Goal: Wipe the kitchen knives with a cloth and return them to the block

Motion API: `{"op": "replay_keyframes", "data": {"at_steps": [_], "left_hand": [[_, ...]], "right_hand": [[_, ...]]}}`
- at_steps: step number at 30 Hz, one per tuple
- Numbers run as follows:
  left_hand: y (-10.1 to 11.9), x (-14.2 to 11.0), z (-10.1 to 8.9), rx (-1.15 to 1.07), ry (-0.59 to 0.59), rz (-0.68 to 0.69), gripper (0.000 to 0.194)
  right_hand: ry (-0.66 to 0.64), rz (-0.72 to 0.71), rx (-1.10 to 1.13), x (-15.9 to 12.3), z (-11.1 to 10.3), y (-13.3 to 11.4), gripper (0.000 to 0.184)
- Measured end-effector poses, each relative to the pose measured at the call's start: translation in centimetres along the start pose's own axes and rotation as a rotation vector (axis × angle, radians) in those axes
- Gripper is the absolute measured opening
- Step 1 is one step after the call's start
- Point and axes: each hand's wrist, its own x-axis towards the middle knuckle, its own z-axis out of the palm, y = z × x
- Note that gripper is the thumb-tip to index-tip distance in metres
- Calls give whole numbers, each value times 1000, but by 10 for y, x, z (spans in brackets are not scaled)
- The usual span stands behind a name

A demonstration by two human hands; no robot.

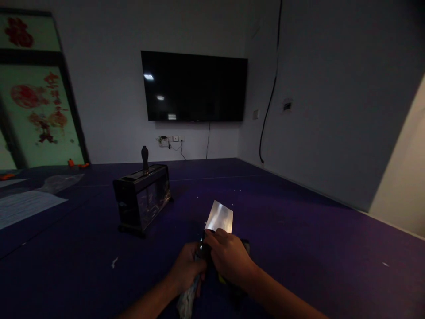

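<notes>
Hands close together, shiny plate just beyond

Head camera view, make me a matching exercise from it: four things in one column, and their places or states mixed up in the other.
1. television
2. blade
3. black holder
4. sheet of paper

A. has a dark handle standing up from its top
B. lies at the left edge of the view
C. is up on the wall, screen dark
D. shines, jutting out past the right hand

Right pairs: 1-C, 2-D, 3-A, 4-B
</notes>
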Motion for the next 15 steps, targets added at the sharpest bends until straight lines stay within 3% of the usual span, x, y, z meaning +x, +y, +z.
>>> {"op": "replay_keyframes", "data": {"at_steps": [8,15], "left_hand": [[1,-4,4,39,-8,-35,13],[-1,-2,3,27,-3,-22,10]], "right_hand": [[74,117,-52,11,5,8,33],[119,66,14,4,9,7,37]]}}
